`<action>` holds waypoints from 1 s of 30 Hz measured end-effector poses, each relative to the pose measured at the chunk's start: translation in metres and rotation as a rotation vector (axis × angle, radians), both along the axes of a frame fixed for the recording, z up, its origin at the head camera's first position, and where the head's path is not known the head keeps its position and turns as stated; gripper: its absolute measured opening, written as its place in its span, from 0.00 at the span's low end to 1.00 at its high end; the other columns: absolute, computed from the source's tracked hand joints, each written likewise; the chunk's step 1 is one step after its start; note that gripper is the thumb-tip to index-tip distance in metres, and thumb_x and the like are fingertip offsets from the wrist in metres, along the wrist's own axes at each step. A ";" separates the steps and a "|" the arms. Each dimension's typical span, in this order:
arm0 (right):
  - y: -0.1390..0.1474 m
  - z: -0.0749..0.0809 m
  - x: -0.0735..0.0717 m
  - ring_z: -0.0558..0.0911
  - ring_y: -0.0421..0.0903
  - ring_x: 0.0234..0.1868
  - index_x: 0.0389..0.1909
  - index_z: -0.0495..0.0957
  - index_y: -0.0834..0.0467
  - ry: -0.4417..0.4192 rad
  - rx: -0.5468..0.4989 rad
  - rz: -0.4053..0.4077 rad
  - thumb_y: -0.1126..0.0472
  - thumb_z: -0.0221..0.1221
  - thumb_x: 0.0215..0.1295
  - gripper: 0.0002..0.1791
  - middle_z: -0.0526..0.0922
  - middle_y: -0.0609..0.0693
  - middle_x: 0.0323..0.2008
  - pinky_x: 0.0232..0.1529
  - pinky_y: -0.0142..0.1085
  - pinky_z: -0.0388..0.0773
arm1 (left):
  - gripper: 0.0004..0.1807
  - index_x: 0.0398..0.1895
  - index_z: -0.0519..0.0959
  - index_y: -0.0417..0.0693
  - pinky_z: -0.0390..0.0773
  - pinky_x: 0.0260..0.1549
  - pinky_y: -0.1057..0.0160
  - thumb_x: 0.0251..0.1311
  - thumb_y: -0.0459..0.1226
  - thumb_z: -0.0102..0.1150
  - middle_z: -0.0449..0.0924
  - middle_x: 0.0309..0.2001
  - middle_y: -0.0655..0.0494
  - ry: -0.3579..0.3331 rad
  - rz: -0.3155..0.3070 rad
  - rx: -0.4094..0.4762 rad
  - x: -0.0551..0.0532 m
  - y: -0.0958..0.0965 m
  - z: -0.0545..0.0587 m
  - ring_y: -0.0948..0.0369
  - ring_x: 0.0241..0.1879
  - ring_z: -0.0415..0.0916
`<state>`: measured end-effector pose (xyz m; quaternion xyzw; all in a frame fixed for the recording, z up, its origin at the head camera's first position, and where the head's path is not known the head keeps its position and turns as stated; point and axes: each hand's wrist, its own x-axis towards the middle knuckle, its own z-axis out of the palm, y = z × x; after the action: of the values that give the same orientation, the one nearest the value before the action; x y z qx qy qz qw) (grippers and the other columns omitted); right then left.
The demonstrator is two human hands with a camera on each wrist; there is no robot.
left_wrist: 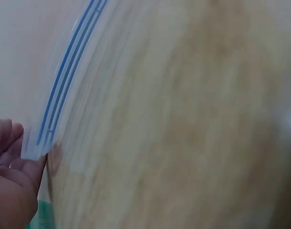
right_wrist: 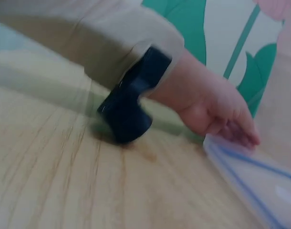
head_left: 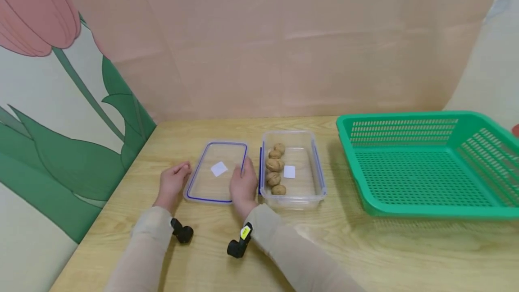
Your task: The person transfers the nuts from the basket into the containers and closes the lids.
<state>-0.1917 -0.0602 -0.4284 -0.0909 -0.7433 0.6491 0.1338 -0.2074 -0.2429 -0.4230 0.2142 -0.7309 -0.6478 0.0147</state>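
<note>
A clear lid with a blue seal [head_left: 216,201] lies left of a clear plastic box [head_left: 320,175]. My right hand [head_left: 245,186] grips the lid's right side, thumb on top. In the left wrist view, a hand [left_wrist: 16,186] holds a corner of the lid [left_wrist: 71,76]. Just off the lid's left edge is my left hand [head_left: 172,184], fingers loosely curled, with nothing visible in them. The right wrist view shows the left hand [right_wrist: 216,105] behind the lid's near corner [right_wrist: 245,176]; contact is unclear. Several walnuts [head_left: 275,165] line the box's left side.
A large green basket [head_left: 405,211] stands on the right of the wooden table [head_left: 357,260]. White square labels are on the lid and in the box. A pink backdrop [head_left: 279,57] rises behind, and a tulip-patterned wall [head_left: 65,161] bounds the left.
</note>
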 end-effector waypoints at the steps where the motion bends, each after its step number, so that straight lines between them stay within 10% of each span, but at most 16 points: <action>1: 0.000 -0.003 0.000 0.62 0.55 0.66 0.64 0.62 0.67 -0.008 -0.015 0.009 0.64 0.47 0.66 0.25 0.65 0.62 0.64 0.68 0.44 0.58 | 0.22 0.64 0.66 0.41 0.69 0.59 0.65 0.68 0.37 0.44 0.66 0.64 0.46 0.004 0.010 0.026 0.000 -0.001 -0.003 0.56 0.61 0.66; 8: 0.000 -0.011 0.002 0.63 0.54 0.66 0.65 0.62 0.63 -0.074 -0.065 -0.007 0.62 0.48 0.66 0.26 0.65 0.59 0.65 0.67 0.44 0.60 | 0.23 0.64 0.66 0.40 0.65 0.63 0.62 0.68 0.38 0.45 0.65 0.65 0.46 0.017 -0.041 0.024 0.003 0.007 -0.009 0.57 0.65 0.61; 21: -0.007 -0.006 -0.005 0.67 0.54 0.63 0.59 0.70 0.63 -0.162 -0.295 0.030 0.68 0.44 0.66 0.21 0.71 0.58 0.60 0.64 0.44 0.65 | 0.21 0.61 0.68 0.41 0.67 0.61 0.61 0.68 0.39 0.45 0.68 0.63 0.48 0.006 0.141 0.038 0.015 0.004 -0.009 0.56 0.62 0.65; 30: -0.009 0.008 -0.001 0.67 0.52 0.63 0.58 0.72 0.62 -0.197 -0.497 0.041 0.69 0.45 0.65 0.21 0.72 0.57 0.60 0.63 0.42 0.66 | 0.23 0.64 0.65 0.44 0.64 0.63 0.65 0.68 0.40 0.44 0.64 0.66 0.52 -0.024 0.123 0.110 0.030 0.003 0.014 0.60 0.65 0.60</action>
<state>-0.1930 -0.0697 -0.4208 -0.1687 -0.5723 0.8022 0.0212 -0.1769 -0.2401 -0.4088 0.2668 -0.6799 -0.6822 0.0340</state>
